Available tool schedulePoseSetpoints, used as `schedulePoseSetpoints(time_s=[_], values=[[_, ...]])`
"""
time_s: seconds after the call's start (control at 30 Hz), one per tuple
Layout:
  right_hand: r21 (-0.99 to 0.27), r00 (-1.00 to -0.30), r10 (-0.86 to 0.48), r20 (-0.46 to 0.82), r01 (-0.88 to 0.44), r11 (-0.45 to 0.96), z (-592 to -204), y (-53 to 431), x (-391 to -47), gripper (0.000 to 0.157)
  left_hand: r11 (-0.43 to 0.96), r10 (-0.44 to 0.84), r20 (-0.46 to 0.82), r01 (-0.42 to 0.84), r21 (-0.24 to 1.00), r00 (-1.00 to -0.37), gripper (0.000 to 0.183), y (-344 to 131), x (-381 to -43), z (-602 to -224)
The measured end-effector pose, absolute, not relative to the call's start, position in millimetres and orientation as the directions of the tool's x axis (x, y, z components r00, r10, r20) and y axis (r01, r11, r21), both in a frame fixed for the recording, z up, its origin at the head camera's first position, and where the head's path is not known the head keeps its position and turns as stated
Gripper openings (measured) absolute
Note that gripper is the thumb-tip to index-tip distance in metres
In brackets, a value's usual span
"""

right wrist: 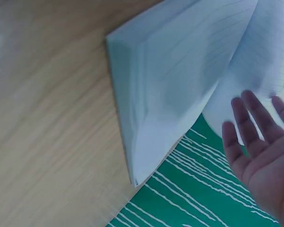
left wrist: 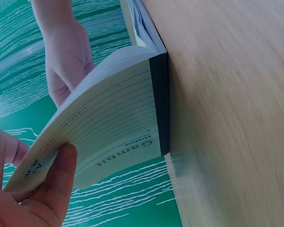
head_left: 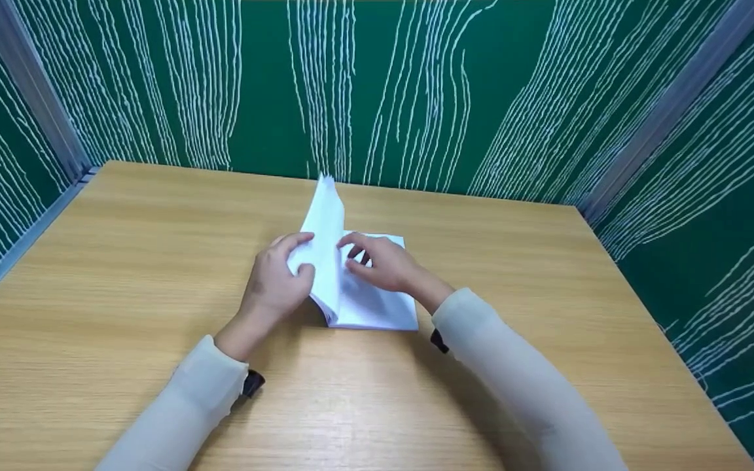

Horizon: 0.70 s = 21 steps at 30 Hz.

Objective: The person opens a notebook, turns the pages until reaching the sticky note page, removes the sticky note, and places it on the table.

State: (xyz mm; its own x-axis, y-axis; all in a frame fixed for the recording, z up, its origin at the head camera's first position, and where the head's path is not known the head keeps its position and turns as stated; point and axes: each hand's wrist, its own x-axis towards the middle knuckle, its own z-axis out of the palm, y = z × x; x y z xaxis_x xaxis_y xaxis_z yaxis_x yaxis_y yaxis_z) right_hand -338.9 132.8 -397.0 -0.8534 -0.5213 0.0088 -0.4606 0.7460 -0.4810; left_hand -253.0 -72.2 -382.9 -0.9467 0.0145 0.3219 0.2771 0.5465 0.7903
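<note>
White pages [head_left: 326, 222] rise beside the left hand [head_left: 280, 273], whose thumb and fingers pinch the lifted half of the notebook [head_left: 334, 278], its cover [left wrist: 118, 127] reading "Gambit". Beneath the right hand [head_left: 383, 263], the other half lies flat on the table [head_left: 122, 294]. That hand's fingers are loosely spread beside the raised pages; I cannot tell whether they touch.

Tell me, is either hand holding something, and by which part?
The left hand grips the notebook by the outer edge of its raised cover and pages. The right hand, fingers spread, holds nothing.
</note>
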Motion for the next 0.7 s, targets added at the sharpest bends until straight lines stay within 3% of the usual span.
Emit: schedulePoseSetpoints(time_s=[0.2, 0.4, 0.7], values=[[-0.386, -0.919, -0.387, 0.072, -0.383, 0.839, -403.2, 149.7, -352.6, 0.028, 0.540, 0.014, 0.313, 0.271, 0.797, -0.949, 0.042, -72.5, -252.6, -383.0], [-0.221, -0.957, -0.289, 0.037, -0.290, 0.931, -410.3, 173.2, -365.1, 0.028, 0.541, 0.006, 0.314, 0.267, 0.797, -0.949, 0.040, -73.5, -252.7, -383.7], [-0.218, -0.978, -0.209, -0.010, -0.202, 0.955, -418.0, 194.6, -373.0, 0.037, 0.528, -0.004, 0.375, 0.316, 0.788, -0.927, 0.042, -73.4, -254.8, -383.5]])
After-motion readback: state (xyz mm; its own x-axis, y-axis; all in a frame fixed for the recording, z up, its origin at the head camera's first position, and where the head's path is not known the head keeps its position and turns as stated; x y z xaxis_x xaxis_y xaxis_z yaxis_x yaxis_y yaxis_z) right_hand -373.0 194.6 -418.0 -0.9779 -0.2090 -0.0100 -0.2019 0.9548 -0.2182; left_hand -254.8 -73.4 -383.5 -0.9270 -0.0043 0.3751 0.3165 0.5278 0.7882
